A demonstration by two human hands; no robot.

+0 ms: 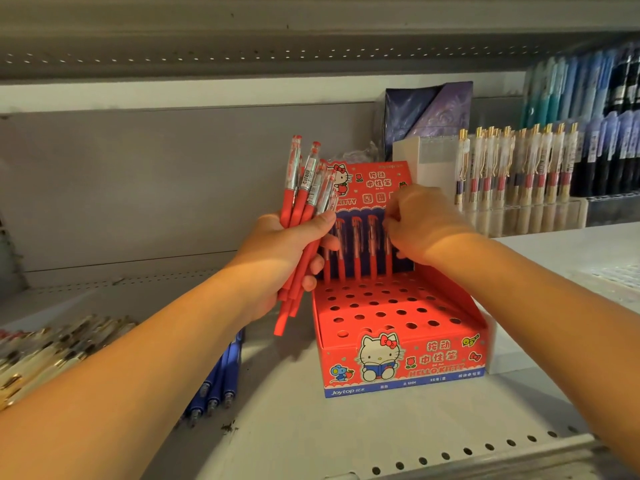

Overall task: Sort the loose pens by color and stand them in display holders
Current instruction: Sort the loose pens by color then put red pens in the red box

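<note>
Head view, store shelf, white metal with a perforated front edge

A bundle of red pens is clasped in the left hand, held upright and fanned slightly, clear upper barrels with red clickers at top, red lower barrels protruding below the fist. Grip of the left hand: closed around the bundle, thumb laid across the front

The right hand is reached to the back row of the red display holder, fingers bunched at the top of a pen at the right end of that row. Grip of the right hand: narrow, pinched; whether the pen is actually held between the fingertips cannot be told, as the tips are hidden by the hand itself

About five red pens are seen standing in the back row of the holder, against its blue back panel. The rows of holes in front of them are seen unfilled. The holder is a red cardboard box with a cartoon cat printed on front and back panel, set on the shelf centre-right

Blue pens are laid loose on the shelf under the left forearm. A heap of white and gold pens lies at far left. At right, white and gold pens are stood in a clear holder, with darker blue pens racked beyond
</note>
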